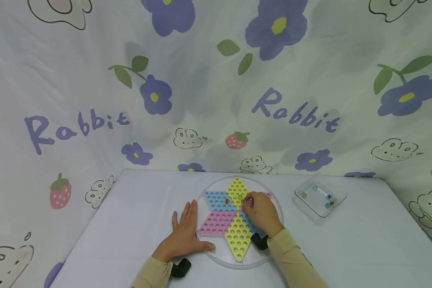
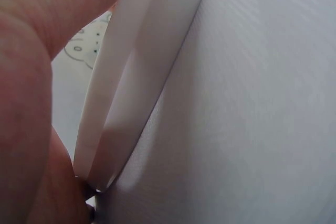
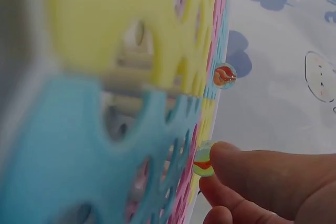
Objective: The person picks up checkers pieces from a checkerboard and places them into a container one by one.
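A round Chinese checkers board [image 1: 216,256] with a yellow, blue and pink star of holes lies on the white table. My right hand [image 1: 264,212] is over its upper right part, thumb and forefinger pinching a clear marble with an orange swirl [image 3: 203,162] close at the board's surface. Another orange-swirled marble [image 1: 227,201] sits in the blue section at upper left. A greenish marble [image 1: 241,197] shows in the yellow section beside the right fingertips. My left hand [image 1: 185,234] rests at the board's left rim, fingers straight and spread, thumb over the edge.
A clear square dish [image 1: 320,216] holding several marbles stands on the table right of the board. Behind the table [image 1: 137,192] hangs a white curtain [image 1: 209,100] printed with flowers and rabbits. Each wrist carries a small black camera [image 1: 181,268].
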Tool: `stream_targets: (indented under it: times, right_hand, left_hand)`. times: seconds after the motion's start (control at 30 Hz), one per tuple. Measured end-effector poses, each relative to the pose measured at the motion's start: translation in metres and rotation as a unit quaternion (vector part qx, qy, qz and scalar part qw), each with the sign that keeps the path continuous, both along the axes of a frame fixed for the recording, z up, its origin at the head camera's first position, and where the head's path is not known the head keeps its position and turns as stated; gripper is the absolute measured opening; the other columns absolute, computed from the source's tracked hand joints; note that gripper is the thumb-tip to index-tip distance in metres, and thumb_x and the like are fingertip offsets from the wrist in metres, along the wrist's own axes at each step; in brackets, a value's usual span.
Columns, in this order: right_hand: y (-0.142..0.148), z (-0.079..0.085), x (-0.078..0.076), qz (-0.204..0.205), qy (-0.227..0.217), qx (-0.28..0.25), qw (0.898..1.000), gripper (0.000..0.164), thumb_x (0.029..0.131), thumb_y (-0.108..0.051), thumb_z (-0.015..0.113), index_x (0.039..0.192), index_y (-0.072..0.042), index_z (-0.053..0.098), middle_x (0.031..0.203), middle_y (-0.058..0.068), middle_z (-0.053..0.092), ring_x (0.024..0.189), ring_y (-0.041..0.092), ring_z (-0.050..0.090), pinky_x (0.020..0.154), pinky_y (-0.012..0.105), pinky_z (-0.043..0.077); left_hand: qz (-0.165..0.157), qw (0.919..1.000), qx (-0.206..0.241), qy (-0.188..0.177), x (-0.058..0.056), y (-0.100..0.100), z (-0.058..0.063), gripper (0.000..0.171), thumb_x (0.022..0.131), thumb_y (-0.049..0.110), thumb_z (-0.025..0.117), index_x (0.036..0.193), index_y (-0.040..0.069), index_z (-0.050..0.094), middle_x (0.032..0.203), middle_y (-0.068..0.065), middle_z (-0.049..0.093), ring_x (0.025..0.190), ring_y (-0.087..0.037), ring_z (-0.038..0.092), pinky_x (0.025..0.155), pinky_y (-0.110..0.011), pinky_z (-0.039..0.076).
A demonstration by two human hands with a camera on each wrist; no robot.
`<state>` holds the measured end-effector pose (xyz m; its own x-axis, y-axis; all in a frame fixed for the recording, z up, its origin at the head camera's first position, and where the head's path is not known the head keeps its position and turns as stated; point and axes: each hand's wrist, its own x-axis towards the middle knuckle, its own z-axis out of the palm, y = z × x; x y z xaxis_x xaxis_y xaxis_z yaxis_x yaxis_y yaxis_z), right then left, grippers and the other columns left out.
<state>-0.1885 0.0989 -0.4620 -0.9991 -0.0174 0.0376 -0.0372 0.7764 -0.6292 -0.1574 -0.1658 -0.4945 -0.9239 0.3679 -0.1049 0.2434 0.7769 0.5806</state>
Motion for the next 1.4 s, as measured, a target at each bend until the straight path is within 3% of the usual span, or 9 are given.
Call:
stream_targets:
  times: [0.27,0.57,0.77,1.23,1.4]
  right_hand:
    - [0.003,0.005,-0.003,0.029,-0.003,0.016,0.999,0.019,0.090,-0.016,0.074,0.103,-0.002,0.071,0.081,0.002,0.059,0.069,0.014,0.052,0.061,0.031,0.045]
    - [0.001,0.013,-0.011,0.041,-0.013,0.046,0.998,0.017,0.089,-0.017,0.075,0.099,-0.004,0.070,0.084,0.002,0.064,0.072,0.014,0.056,0.068,0.034,0.050]
    - [0.000,0.016,-0.016,0.049,-0.022,0.053,0.997,0.015,0.089,-0.016,0.075,0.095,-0.004,0.068,0.080,0.000,0.063,0.068,0.014,0.055,0.063,0.032,0.048]
    - [0.000,0.010,-0.017,0.033,-0.044,0.043,0.998,0.019,0.088,-0.022,0.078,0.091,-0.008,0.067,0.079,-0.001,0.063,0.067,0.013,0.054,0.062,0.030,0.046]
    - [0.002,0.007,-0.015,0.035,-0.032,0.038,0.998,0.017,0.088,-0.021,0.077,0.091,-0.008,0.067,0.078,-0.002,0.063,0.067,0.012,0.054,0.063,0.030,0.047]
  left_hand:
    - [-0.001,1.0000,0.002,0.005,0.000,0.001,0.003,0.147,0.065,0.070,0.082,0.157,-0.007,-0.002,0.166,-0.024,-0.001,0.153,-0.038,-0.006,0.112,-0.065,-0.016]
    - [-0.002,0.9999,0.000,0.010,0.000,0.001,0.006,0.146,0.065,0.068,0.083,0.157,-0.008,0.000,0.166,-0.024,0.000,0.153,-0.039,-0.005,0.112,-0.066,-0.015]
    - [0.001,1.0000,0.002,0.007,0.000,0.001,0.006,0.146,0.065,0.067,0.084,0.157,-0.007,-0.001,0.166,-0.024,0.000,0.153,-0.038,-0.005,0.112,-0.066,-0.015]
    - [0.001,1.0000,0.001,0.002,0.000,0.000,0.004,0.146,0.064,0.069,0.083,0.157,-0.007,-0.001,0.166,-0.023,0.000,0.153,-0.037,-0.007,0.112,-0.065,-0.016]
    - [-0.002,1.0000,0.001,0.001,0.001,0.000,0.002,0.147,0.064,0.070,0.082,0.157,-0.007,-0.001,0.166,-0.023,-0.001,0.153,-0.037,-0.007,0.111,-0.065,-0.016]
